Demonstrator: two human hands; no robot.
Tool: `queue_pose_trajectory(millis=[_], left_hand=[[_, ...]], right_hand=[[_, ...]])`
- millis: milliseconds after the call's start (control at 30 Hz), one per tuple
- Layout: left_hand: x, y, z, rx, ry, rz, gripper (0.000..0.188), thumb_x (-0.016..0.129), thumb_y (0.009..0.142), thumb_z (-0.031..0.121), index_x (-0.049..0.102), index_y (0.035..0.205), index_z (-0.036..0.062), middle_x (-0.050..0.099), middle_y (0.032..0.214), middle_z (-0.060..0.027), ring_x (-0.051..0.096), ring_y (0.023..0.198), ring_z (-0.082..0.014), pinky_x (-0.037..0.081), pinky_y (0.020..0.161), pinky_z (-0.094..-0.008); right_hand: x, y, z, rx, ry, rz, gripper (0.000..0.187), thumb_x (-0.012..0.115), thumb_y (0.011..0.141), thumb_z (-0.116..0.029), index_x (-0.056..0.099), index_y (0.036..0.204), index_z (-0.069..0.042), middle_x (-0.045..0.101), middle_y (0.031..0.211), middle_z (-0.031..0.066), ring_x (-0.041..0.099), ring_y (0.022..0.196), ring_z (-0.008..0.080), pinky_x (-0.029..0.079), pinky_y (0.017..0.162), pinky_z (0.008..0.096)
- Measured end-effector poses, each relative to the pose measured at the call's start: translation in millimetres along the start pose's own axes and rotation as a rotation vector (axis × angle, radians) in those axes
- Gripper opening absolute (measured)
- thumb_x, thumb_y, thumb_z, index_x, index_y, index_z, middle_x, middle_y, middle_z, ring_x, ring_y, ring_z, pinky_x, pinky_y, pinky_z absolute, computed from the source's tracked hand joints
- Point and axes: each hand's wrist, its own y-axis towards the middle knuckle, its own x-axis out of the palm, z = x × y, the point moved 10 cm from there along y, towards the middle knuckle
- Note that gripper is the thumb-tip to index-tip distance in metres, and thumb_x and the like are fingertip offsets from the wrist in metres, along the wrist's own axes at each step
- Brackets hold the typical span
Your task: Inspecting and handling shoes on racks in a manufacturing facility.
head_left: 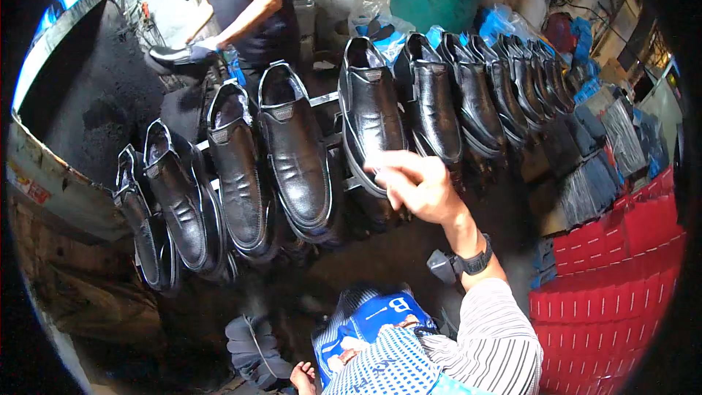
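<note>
A row of black leather slip-on shoes runs across a metal rack, toes tilted down towards me. My right hand is raised over the toe of one shoe near the middle. Its fingers are curled into a pinch and slightly blurred; what they hold, if anything, cannot be made out. To its left is another black shoe, and to its right a further shoe. My left hand hangs low at the bottom edge, partly cut off, fingers loosely bent and apart, beside a bundle of dark soles.
Beyond the rack a person in a dark shirt handles a black shoe. Red boxes are stacked at right, with dark plastic-wrapped bundles above them. A large round dark container stands at left, a green cabinet behind.
</note>
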Motion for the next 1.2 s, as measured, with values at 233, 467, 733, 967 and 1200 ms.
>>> queue_pose_trajectory(millis=[233, 467, 733, 967, 1200], left_hand=[[8.4, -11.5, 6.3, 0.051, 0.027, -0.035, 0.025, 0.036, 0.084, 0.019, 0.051, 0.096, 0.0037, 0.060, 0.070, -0.0097, 0.050, 0.046, -0.0166, 0.037, 0.037, -0.0261], [-2.2, -9.0, -6.9, 0.060, 0.037, -0.007, 0.025, 0.039, 0.083, 0.017, 0.051, 0.098, 0.0011, 0.060, 0.071, -0.0108, 0.051, 0.047, -0.0173, 0.037, 0.037, -0.0257], [-1.9, -22.8, -9.8, 0.073, 0.040, -0.019, 0.026, 0.040, 0.082, 0.017, 0.050, 0.098, -0.0006, 0.055, 0.066, -0.0095, 0.044, 0.045, -0.0163, 0.034, 0.040, -0.0266], [1.2, -12.9, -17.4, 0.098, -0.037, -0.078, 0.019, 0.046, 0.083, 0.015, 0.053, 0.092, 0.0010, 0.058, 0.071, -0.0105, 0.050, 0.053, -0.0165, 0.039, 0.044, -0.0271], [-0.6, -8.4, -25.2, 0.092, -0.001, -0.026, 0.022, 0.039, 0.083, 0.016, 0.050, 0.094, 0.0005, 0.056, 0.066, -0.0118, 0.046, 0.044, -0.0175, 0.036, 0.038, -0.0272]], right_hand=[[69.0, -37.5, -66.0, -0.162, 0.500, -0.623, 0.046, 0.062, 0.076, -0.002, 0.047, 0.120, -0.005, 0.053, 0.061, -0.0002, 0.046, 0.051, 0.0067, 0.038, 0.049, 0.0202], [69.5, -50.8, -145.2, -0.275, 1.399, -0.813, 0.020, 0.052, 0.078, 0.006, 0.060, 0.096, 0.007, 0.062, 0.083, 0.0155, 0.060, 0.067, 0.0260, 0.046, 0.059, 0.0301], [44.6, -69.5, -182.0, -0.481, 2.053, -0.756, 0.023, 0.043, 0.079, 0.015, 0.053, 0.100, 0.017, 0.060, 0.094, 0.0248, 0.060, 0.087, 0.0298, 0.047, 0.079, 0.0343], [37.2, -76.1, -178.2, -0.531, 1.945, -0.800, 0.021, 0.041, 0.082, 0.012, 0.054, 0.098, 0.016, 0.060, 0.093, 0.0239, 0.061, 0.085, 0.0290, 0.048, 0.076, 0.0335], [41.1, -74.3, -182.2, -0.491, 2.033, -0.877, 0.020, 0.042, 0.083, 0.009, 0.054, 0.098, 0.016, 0.060, 0.094, 0.0242, 0.060, 0.085, 0.0301, 0.047, 0.076, 0.0341]])
